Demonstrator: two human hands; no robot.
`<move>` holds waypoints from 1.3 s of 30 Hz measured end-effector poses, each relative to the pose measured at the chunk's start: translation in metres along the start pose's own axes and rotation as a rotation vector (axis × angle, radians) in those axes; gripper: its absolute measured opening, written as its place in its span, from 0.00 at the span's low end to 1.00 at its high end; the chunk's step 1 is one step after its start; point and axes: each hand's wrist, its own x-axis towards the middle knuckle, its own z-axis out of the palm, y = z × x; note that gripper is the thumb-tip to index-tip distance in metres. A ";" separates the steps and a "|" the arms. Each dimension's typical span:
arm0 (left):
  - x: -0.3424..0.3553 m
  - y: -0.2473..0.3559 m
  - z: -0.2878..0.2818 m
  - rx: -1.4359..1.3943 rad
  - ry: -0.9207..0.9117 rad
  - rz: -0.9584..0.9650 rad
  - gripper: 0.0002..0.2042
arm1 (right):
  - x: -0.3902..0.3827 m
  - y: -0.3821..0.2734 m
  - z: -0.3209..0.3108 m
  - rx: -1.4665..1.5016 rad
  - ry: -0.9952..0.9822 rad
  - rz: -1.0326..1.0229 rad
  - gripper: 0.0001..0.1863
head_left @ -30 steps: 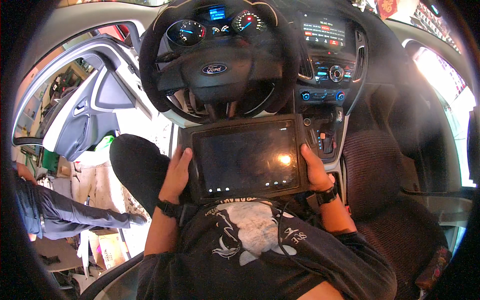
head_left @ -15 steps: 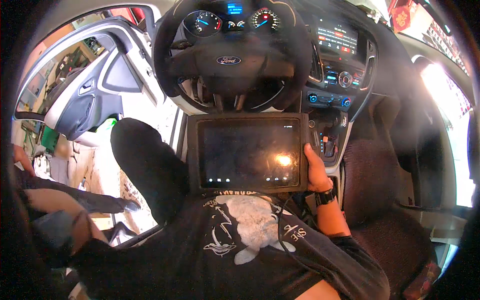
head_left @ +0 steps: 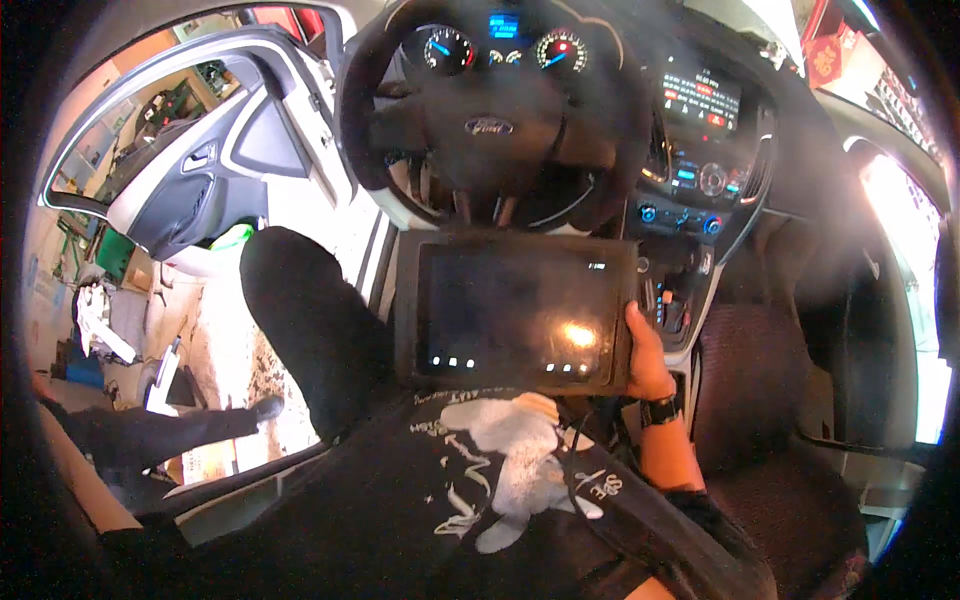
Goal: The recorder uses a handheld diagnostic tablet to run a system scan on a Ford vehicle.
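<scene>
My right hand [head_left: 648,358] holds a tablet [head_left: 520,310] in a thick dark case by its right edge. The thumb lies along the front of the frame and the other fingers are hidden behind it. The tablet rests above my lap, just below the steering wheel [head_left: 490,125]. Its dark screen is lit, with small icons along the bottom and a bright glare spot. A thin dark cable [head_left: 575,465] hangs below the case across my printed black shirt [head_left: 400,500]. My left forearm [head_left: 90,475] reaches out to the left edge; its hand is not visible.
The driver's door [head_left: 215,170] stands open at the left. Beyond the sill, another person's dark-trousered leg [head_left: 170,432] stretches toward the car. The gear lever [head_left: 672,308] and centre console are right of the tablet, beside the passenger seat [head_left: 765,400]. The dashboard display [head_left: 700,95] is lit.
The view has shifted, so the car interior and tablet sit farther right in the picture. My left forearm has swung lower at the left edge. My right hand keeps its hold on the tablet.
</scene>
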 end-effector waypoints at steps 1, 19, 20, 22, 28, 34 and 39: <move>0.000 0.002 0.003 0.006 0.008 -0.002 0.18 | 0.003 0.005 -0.008 0.000 -0.003 -0.006 0.30; 0.000 -0.003 0.009 0.041 -0.002 -0.036 0.19 | 0.001 0.004 -0.010 -0.063 0.005 -0.034 0.32; 0.000 -0.006 0.004 0.050 0.002 -0.040 0.20 | 0.001 0.003 -0.008 -0.067 -0.007 -0.043 0.32; 0.002 -0.012 -0.001 0.060 0.007 -0.043 0.20 | 0.001 0.003 -0.007 -0.022 -0.032 -0.008 0.31; 0.000 -0.020 -0.009 0.083 -0.001 -0.064 0.20 | -0.003 0.000 0.011 -0.051 0.097 -0.072 0.28; 0.007 -0.027 -0.005 0.067 -0.017 -0.059 0.21 | -0.003 0.006 -0.011 -0.048 0.084 -0.035 0.28; 0.004 -0.024 -0.010 0.085 -0.025 -0.076 0.21 | -0.001 0.005 -0.008 -0.043 0.004 -0.008 0.28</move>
